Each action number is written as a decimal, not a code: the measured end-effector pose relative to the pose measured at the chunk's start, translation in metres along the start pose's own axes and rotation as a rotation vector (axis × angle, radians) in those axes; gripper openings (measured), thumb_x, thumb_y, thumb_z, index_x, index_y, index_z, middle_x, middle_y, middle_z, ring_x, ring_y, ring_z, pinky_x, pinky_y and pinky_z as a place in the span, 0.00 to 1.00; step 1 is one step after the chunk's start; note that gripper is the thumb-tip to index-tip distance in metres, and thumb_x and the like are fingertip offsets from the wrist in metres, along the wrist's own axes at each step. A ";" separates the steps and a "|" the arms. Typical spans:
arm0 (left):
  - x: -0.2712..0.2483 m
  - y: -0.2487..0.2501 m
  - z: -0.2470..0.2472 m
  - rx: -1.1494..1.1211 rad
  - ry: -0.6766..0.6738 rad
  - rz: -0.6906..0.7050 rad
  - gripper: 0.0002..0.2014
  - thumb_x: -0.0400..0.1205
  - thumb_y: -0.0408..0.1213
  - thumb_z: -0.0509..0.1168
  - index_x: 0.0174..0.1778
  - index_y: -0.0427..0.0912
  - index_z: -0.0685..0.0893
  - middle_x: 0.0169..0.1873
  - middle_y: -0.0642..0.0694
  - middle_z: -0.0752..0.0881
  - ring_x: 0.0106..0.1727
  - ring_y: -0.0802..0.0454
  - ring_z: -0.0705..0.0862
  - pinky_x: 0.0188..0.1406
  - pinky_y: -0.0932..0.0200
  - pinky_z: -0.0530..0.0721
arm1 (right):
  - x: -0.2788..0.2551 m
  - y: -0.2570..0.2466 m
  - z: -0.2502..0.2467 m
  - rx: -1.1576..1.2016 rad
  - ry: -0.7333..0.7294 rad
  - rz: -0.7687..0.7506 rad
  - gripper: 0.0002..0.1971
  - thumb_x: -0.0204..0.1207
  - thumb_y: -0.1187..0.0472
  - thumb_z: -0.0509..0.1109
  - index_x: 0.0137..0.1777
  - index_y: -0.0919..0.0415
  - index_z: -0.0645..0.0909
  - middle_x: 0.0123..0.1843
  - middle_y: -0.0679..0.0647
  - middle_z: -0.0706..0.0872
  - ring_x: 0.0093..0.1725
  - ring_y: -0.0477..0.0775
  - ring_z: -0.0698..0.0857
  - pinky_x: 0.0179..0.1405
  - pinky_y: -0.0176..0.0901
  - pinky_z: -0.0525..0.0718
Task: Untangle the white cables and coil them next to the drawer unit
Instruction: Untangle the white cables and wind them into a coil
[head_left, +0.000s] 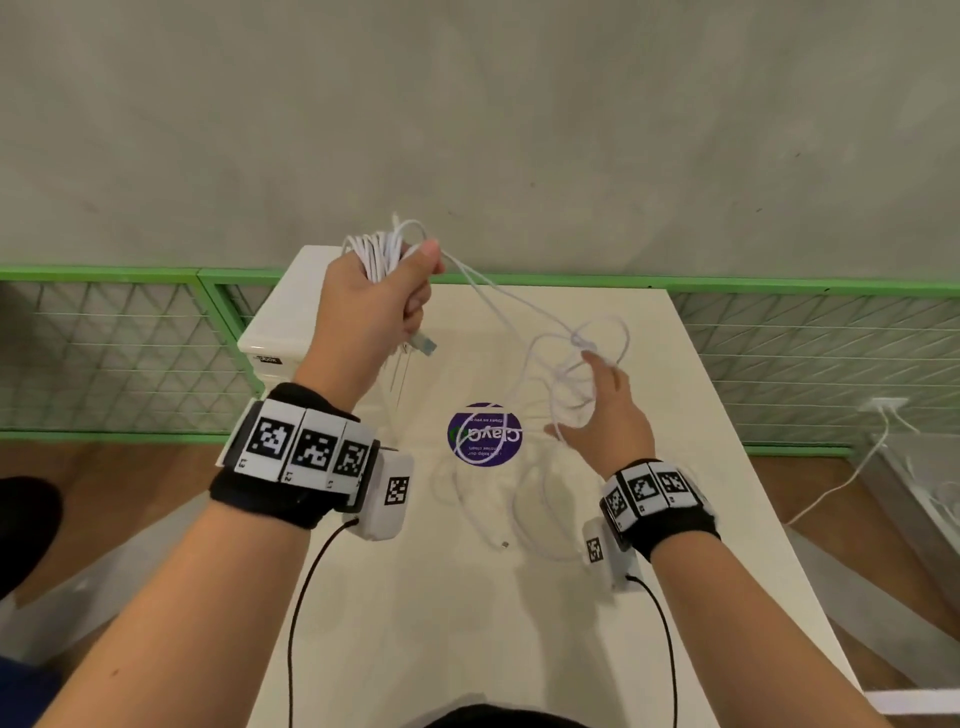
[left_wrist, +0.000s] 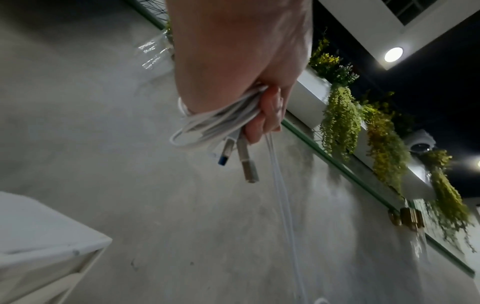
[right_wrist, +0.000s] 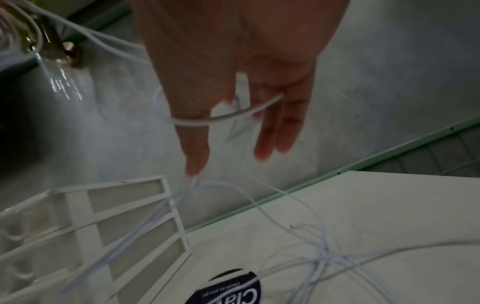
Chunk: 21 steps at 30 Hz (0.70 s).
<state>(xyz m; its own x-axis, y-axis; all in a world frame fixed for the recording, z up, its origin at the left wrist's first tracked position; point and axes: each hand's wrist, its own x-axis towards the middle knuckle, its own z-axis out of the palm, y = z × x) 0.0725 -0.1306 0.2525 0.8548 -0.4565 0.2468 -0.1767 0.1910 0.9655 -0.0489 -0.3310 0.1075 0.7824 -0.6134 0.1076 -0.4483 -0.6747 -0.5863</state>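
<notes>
My left hand (head_left: 374, 296) is raised above the white drawer unit (head_left: 275, 322) and grips a bundle of coiled white cable (head_left: 376, 249). In the left wrist view the coil (left_wrist: 215, 123) sits in the curled fingers, with two USB plugs (left_wrist: 248, 164) hanging below. A strand runs from the coil to loose tangled loops (head_left: 571, 332) draped over my right hand (head_left: 602, 415). That hand (right_wrist: 233, 82) has straight, spread fingers, and one strand (right_wrist: 233, 116) lies across them. More cable (head_left: 524, 525) lies slack on the white table (head_left: 675, 467).
A round purple sticker (head_left: 485, 434) marks the table's middle, under the cable. The drawer unit stands at the table's far left corner. A green-framed mesh fence (head_left: 130, 338) and a grey wall lie behind. Another white lead (head_left: 841, 483) runs over the floor at right.
</notes>
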 end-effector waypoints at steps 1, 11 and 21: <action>-0.001 -0.002 0.000 0.020 -0.004 -0.002 0.12 0.85 0.35 0.64 0.35 0.38 0.81 0.17 0.53 0.68 0.19 0.57 0.63 0.18 0.65 0.61 | -0.002 0.001 0.002 -0.005 -0.072 0.006 0.53 0.60 0.48 0.83 0.80 0.47 0.53 0.80 0.50 0.61 0.68 0.59 0.78 0.58 0.52 0.77; -0.012 -0.040 -0.013 0.245 0.164 -0.275 0.17 0.83 0.48 0.65 0.34 0.40 0.79 0.21 0.49 0.78 0.13 0.57 0.69 0.15 0.65 0.64 | -0.002 -0.025 0.003 0.320 0.011 -0.197 0.58 0.54 0.50 0.86 0.81 0.50 0.53 0.80 0.51 0.60 0.80 0.51 0.59 0.79 0.60 0.61; -0.023 -0.067 0.019 0.369 0.166 -0.324 0.17 0.72 0.41 0.76 0.22 0.38 0.81 0.14 0.51 0.75 0.16 0.52 0.72 0.20 0.64 0.69 | -0.018 -0.064 0.008 0.097 -0.223 -0.511 0.41 0.64 0.60 0.80 0.76 0.44 0.65 0.79 0.50 0.62 0.77 0.52 0.66 0.73 0.51 0.71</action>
<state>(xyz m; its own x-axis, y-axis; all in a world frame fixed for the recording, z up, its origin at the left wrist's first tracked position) 0.0551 -0.1487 0.1840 0.9549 -0.2915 -0.0572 -0.0247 -0.2699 0.9626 -0.0308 -0.2728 0.1365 0.9666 -0.1104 0.2312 0.0448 -0.8156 -0.5768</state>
